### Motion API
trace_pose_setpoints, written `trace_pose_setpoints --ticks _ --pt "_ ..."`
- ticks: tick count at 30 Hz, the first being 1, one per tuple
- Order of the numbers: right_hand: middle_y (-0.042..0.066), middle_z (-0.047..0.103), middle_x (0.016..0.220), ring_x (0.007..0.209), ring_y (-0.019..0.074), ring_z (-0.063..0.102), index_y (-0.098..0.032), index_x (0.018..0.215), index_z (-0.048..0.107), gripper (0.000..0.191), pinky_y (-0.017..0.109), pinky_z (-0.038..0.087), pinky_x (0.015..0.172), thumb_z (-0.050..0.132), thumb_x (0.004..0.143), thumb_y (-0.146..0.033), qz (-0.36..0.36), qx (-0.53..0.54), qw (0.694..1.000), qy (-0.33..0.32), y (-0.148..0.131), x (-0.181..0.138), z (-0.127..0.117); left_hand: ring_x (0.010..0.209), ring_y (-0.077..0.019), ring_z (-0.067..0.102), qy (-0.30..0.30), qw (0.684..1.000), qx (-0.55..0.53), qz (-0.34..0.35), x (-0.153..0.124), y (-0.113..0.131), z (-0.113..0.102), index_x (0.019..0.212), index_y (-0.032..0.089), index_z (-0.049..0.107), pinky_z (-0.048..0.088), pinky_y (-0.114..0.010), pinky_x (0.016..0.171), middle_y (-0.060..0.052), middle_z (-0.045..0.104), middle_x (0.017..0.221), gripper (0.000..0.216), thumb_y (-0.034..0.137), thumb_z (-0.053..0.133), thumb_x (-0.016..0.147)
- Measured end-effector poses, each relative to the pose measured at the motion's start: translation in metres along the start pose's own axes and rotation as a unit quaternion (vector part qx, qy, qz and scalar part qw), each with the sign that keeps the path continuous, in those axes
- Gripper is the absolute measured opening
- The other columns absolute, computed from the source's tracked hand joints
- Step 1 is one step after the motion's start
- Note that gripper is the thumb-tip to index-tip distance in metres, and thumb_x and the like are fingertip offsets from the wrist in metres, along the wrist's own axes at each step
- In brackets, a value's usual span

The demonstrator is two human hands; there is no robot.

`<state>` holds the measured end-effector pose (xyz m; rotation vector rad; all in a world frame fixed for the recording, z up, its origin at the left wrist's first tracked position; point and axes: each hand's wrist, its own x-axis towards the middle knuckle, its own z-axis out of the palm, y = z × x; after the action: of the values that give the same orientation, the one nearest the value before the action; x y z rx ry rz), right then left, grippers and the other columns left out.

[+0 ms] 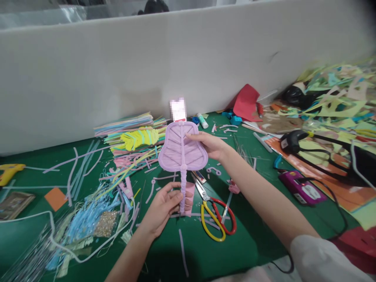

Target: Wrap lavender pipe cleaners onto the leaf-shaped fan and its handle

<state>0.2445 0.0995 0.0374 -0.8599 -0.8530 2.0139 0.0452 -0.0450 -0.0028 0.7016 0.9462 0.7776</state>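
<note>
A lilac hand fan, made of pipe cleaners and ribbed like a leaf, is held upright above the table. My left hand is closed round its wrapped handle, fingers partly behind it. My right hand grips the right edge of the fan's head, with a fingertip on its front and the other fingers hidden behind. Scissors with one yellow and one red handle lie just right of the handle. A pink paper piece shows behind my left fingers.
Bundled pipe cleaners and blue tassels cover the left side of the green table. A yellow glue gun lies far left. At right are a purple device with a cable and heaped paper scraps. A white partition stands behind.
</note>
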Motion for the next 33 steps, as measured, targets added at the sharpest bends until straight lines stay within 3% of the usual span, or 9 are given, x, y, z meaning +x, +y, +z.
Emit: trace_pose_setpoints --ticks 4,7,10,13,18,21,25,28,33 --pt "0.009 0.071 0.097 0.095 0.0237 0.067 -0.017 0.109 0.062 0.053 0.041 0.055 0.081 0.044 0.088 -0.062 -0.063 0.075 0.995 -0.02 0.022 -0.012 0.001 0.068 -0.0123 0.065 0.021 0.999 0.002 0.034 0.0 0.001 -0.002 0.104 0.016 0.057 0.054 -0.026 0.066 -0.008 0.072 0.092 0.029 0.027 0.07 0.081" --pt "0.011 0.069 0.106 0.098 0.0237 0.065 -0.018 0.115 0.06 0.068 0.038 0.055 0.076 0.038 0.082 -0.075 -0.08 0.111 0.99 -0.015 0.059 -0.027 0.018 0.068 -0.0124 0.065 0.056 0.997 0.01 0.061 0.003 0.001 -0.004 0.105 0.015 0.056 0.053 -0.025 0.066 -0.008 0.072 0.091 0.032 0.028 0.071 0.079" --pt "0.01 0.071 0.096 0.065 0.0145 0.063 -0.016 0.105 0.063 0.049 0.027 0.051 0.055 0.064 0.078 -0.056 -0.049 0.043 0.998 -0.012 0.099 -0.037 0.042 0.069 -0.0137 0.066 0.076 0.993 0.022 0.089 0.007 -0.003 -0.006 0.108 0.015 0.056 0.052 -0.026 0.068 -0.008 0.071 0.091 0.036 0.03 0.072 0.078" --pt "0.007 0.071 0.09 0.04 0.0048 0.046 -0.016 0.096 0.061 0.04 0.019 0.036 0.036 0.07 0.075 -0.049 -0.063 -0.041 0.997 0.031 0.121 -0.039 0.059 0.077 -0.0153 0.068 0.078 0.991 0.018 0.104 0.01 -0.008 -0.007 0.118 0.018 0.054 0.052 -0.026 0.073 -0.008 0.072 0.096 0.045 0.032 0.071 0.079" --pt "0.002 0.067 0.078 0.067 0.0123 0.063 -0.018 0.088 0.057 0.035 0.021 0.048 0.054 0.071 0.075 -0.047 -0.141 0.022 0.988 0.053 0.108 -0.037 0.063 0.093 -0.0196 0.067 0.12 0.987 0.025 0.104 0.008 -0.008 -0.009 0.106 0.018 0.065 0.052 -0.029 0.083 -0.008 0.072 0.101 0.041 0.036 0.077 0.071" --pt "-0.006 0.057 0.067 0.054 0.0071 0.053 -0.022 0.081 0.047 0.034 0.02 0.046 0.053 0.068 0.079 -0.048 -0.185 0.087 0.978 0.046 0.089 -0.043 0.058 0.091 -0.0208 0.068 0.129 0.986 0.056 0.093 0.007 -0.005 -0.012 0.093 0.016 0.068 0.053 -0.03 0.082 -0.01 0.072 0.099 0.033 0.043 0.072 0.075" --pt "-0.012 0.034 0.054 0.039 0.0028 0.021 -0.024 0.089 0.045 0.035 0.013 0.021 0.036 0.06 0.084 -0.055 -0.124 -0.003 0.992 0.018 0.072 -0.056 0.045 0.084 -0.0189 0.068 0.158 0.982 0.06 0.09 0.01 -0.006 -0.02 0.095 0.014 0.067 0.053 -0.028 0.073 -0.01 0.071 0.097 0.034 0.044 0.067 0.079" --pt "-0.012 0.025 0.05 0.039 0.0028 0.015 -0.018 0.087 0.053 0.036 0.014 0.012 0.034 0.058 0.085 -0.054 -0.056 -0.134 0.989 -0.012 0.063 -0.068 0.033 0.079 -0.0184 0.067 0.175 0.979 0.034 0.1 0.013 -0.007 -0.027 0.099 0.015 0.064 0.053 -0.028 0.069 -0.008 0.071 0.092 0.035 0.043 0.068 0.078" --pt "-0.012 0.021 0.051 0.04 0.0029 0.009 -0.019 0.082 0.051 0.037 0.015 0.01 0.033 0.054 0.086 -0.056 -0.045 -0.056 0.995 -0.064 0.052 -0.084 0.024 0.075 -0.0158 0.066 0.199 0.974 0.022 0.108 0.009 -0.001 -0.028 0.096 0.014 0.065 0.052 -0.025 0.067 -0.007 0.07 0.089 0.032 0.04 0.068 0.078"
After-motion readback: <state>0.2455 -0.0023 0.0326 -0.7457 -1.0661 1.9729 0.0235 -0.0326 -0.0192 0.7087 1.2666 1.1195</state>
